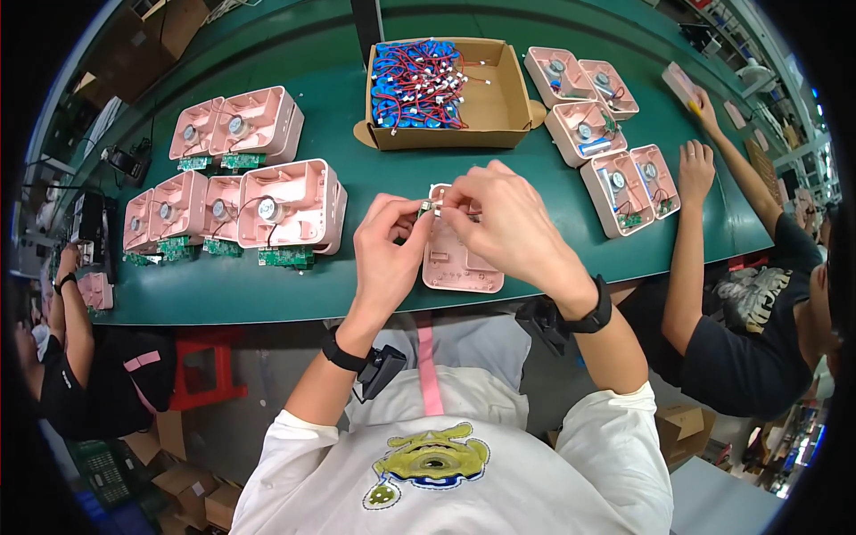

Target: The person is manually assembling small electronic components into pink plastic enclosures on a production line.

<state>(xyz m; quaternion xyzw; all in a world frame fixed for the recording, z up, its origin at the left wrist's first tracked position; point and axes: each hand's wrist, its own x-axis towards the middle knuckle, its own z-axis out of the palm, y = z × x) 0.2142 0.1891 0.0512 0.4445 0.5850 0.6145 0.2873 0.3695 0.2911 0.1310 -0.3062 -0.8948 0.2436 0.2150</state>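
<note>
In front of me on the bench lies a pink plastic casing (455, 272), its far part covered by my hands. My left hand (389, 251) is closed, thumb and forefinger pinching the edge of a small green circuit board (426, 207) over the casing's far left side. My right hand (510, 230) is closed too, its fingertips meeting the board at what looks like a small white plug (438, 213). The fingers hide most of the plug and any wire on it.
Left on the green bench (357, 299) stand several pink casings (283, 209) with speakers and hanging green boards. Ahead is a cardboard box (499, 102) of blue wired batteries (415, 85). More casings (615, 192) holding batteries stand right. Co-workers' arms (691, 192) reach in at both sides.
</note>
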